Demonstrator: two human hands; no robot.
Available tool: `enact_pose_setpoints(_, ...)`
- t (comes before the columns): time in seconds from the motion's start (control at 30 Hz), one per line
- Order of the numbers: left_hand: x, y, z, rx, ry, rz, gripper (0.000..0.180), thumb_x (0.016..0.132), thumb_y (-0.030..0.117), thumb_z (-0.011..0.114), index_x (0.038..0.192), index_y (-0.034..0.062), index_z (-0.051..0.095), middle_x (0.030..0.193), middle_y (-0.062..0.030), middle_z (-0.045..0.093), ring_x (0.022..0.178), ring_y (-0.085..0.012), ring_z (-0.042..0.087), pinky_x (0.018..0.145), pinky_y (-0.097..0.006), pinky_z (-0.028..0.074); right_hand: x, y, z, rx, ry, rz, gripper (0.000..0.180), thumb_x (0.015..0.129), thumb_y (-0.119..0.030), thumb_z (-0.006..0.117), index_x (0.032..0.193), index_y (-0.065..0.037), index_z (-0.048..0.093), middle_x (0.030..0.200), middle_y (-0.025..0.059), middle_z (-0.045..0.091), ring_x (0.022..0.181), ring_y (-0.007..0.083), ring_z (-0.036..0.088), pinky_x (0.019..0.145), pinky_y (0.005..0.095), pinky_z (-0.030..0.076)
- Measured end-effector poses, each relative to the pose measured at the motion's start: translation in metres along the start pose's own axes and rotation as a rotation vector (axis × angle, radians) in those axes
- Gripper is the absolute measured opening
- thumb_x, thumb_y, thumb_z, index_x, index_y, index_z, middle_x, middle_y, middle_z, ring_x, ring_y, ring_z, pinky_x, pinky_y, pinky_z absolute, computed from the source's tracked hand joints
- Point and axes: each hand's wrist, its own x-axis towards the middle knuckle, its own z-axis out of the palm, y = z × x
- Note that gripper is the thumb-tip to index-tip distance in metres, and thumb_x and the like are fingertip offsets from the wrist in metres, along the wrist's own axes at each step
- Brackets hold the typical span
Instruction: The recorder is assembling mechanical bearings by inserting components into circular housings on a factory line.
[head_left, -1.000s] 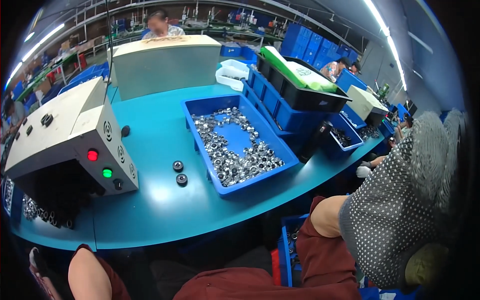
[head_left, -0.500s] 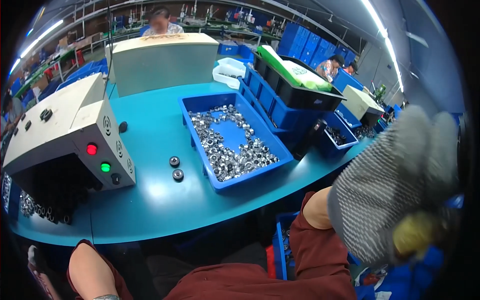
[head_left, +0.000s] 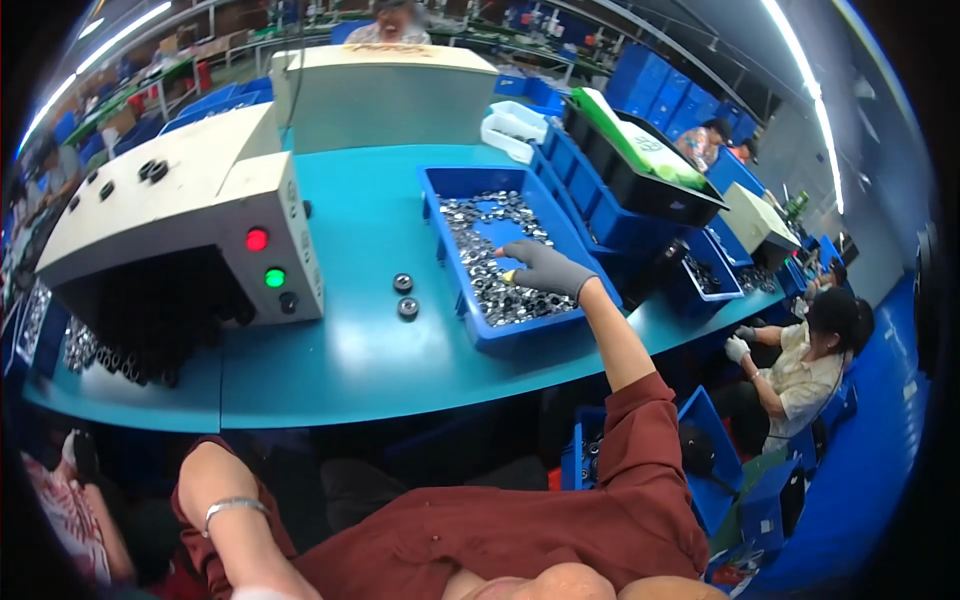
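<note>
My right hand (head_left: pixel 548 270), in a grey glove with yellow at a fingertip, reaches over a blue tray (head_left: pixel 455 180). Its fingers are stretched out, with thumb and forefinger apart and nothing visible between them. Beneath it, small shiny metal rings (head_left: pixel 490 212) cover much of the tray floor. My left forearm (head_left: pixel 245 545) wears a silver bracelet (head_left: pixel 235 507) and runs out past the lower edge, so that hand is out of sight. On the table left of the tray sit two small dark round parts, one farther (head_left: pixel 402 283) and one nearer (head_left: pixel 408 309).
A cream machine (head_left: pixel 160 235) with a dark opening and red and green lights stands left on the turquoise table (head_left: pixel 350 370). Stacked blue and black crates (head_left: pixel 640 190) border the tray's right. A co-worker (head_left: pixel 800 370) sits at the right; another person (head_left: pixel 390 25) is behind the far machine.
My right hand has gone from close up at the right to over the blue tray. The view has shifted, and more of my left forearm now shows.
</note>
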Motion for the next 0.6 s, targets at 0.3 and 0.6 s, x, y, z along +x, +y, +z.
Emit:
enact_pose_setpoints(0.3, 0.074, -0.068, 0.135, 0.502, -0.174, 0.102, 0.019, 0.100, 0.009, 0.045, 0.103, -0.0043, 0.059, 0.109, -0.0230, 0.064, 0.095, -0.0329, 0.066, 0.081, -0.043, 0.054, 0.163, 0.044, 0.009, -0.075, 0.066, -0.075, 0.057, 0.084, -0.028, 0.061, 0.135, -0.006, 0.058, 0.135, 0.0202, 0.059, 0.123, 0.0379, 0.057, 0.107, 0.0430, 0.043)
enact_pose_setpoints(0.6, 0.030, -0.220, 0.121, 0.692, -0.550, -0.534, 0.033, 0.085, 0.004, 0.066, 0.118, -0.0005, 0.064, 0.124, -0.0220, 0.061, 0.113, -0.0403, 0.057, 0.097, -0.044, 0.047, 0.214, 0.082, 0.057, -0.004, 0.080, -0.146, 0.050, 0.093, -0.043, 0.052, 0.129, -0.010, 0.062, 0.131, 0.0221, 0.061, 0.121, 0.0441, 0.054, 0.109, 0.0561, 0.033)
